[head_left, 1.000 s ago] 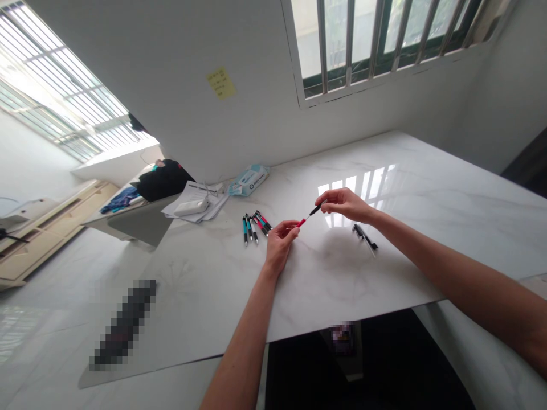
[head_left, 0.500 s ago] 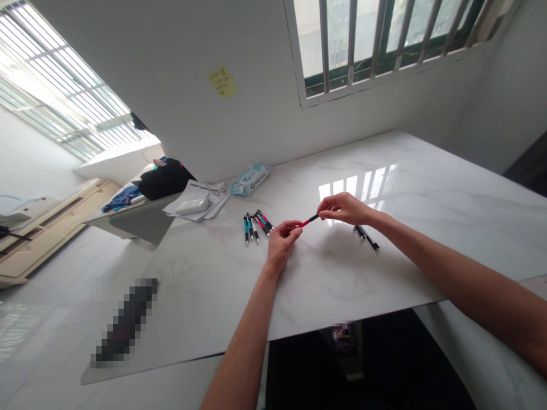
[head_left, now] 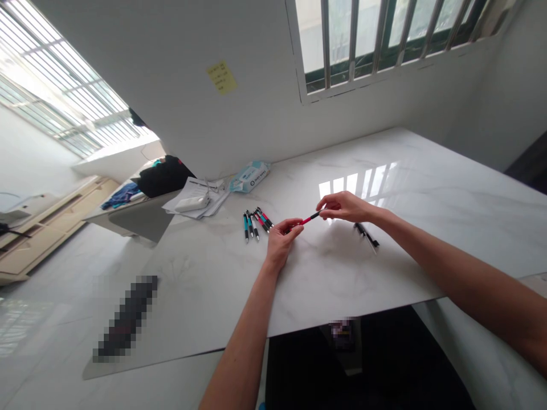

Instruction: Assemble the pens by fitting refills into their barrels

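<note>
Above the middle of the white marble counter (head_left: 384, 171), I am seeing two bare hands sharing one red pen (head_left: 308, 218) with a black tip. The left hand (head_left: 281, 239) is curling its fingers (head_left: 293, 226) around the red end of the pen, grasping it, with the wrist hovering just over the counter. The right hand (head_left: 344, 206) is pinching the black end between thumb and fingers, so the pen is spanning the short gap between both hands, tilted slightly upward toward the right and raised off the surface. Just beside the left hand, on its far left side, a small cluster of pens (head_left: 255, 221) is lying on the counter, some teal and black, some red and black, fanned out roughly side by side. Near the right wrist, a black pen (head_left: 366, 236) is lying alone on the counter. Farther back, close to the wall, a pale blue wipes packet (head_left: 250, 176) is resting flat, and to its left a stack of papers (head_left: 192, 200) is sitting with a small white object on top. A yellow sticky note (head_left: 221, 78) is sticking to the wall above them. A barred window (head_left: 384, 40) is letting light fall in bright strips onto the glossy counter behind the right hand.
</note>
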{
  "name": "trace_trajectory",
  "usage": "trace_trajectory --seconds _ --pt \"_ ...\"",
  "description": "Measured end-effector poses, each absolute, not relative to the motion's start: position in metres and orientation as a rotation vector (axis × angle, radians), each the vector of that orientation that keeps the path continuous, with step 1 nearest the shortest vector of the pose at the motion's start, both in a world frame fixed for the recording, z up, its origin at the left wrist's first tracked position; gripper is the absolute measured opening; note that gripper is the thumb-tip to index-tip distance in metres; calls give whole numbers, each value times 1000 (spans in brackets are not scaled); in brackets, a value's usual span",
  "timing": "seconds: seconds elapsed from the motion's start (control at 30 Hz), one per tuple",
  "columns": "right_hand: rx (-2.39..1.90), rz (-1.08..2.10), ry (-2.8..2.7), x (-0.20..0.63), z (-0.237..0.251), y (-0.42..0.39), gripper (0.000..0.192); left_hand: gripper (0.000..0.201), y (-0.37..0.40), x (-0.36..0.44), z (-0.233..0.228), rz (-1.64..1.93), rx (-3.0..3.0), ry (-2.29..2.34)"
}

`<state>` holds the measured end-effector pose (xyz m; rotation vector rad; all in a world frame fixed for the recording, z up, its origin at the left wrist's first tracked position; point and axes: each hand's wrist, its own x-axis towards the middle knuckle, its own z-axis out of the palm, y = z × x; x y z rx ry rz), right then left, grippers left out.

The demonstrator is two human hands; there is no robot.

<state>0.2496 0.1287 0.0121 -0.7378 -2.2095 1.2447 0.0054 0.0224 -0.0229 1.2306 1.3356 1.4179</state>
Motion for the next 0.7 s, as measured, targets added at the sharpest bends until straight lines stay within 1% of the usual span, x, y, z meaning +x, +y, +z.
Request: trace_trajectory --seconds 0.1,0.23,0.37,0.7 --pt "-701 1255 -2181 250 11 129 38 29 22 5 -24 1415 1234 1334" --pt "-712 1156 -2226 250 11 129 40 28 22 6 -24 1414 1235 1323" --pt "-721 1048 -2287 250 11 128 34 27 22 6 -23 1417 1239 1326" --pt "-692 983 -2311 248 19 122 35 26 22 6 -22 1413 1241 1322"
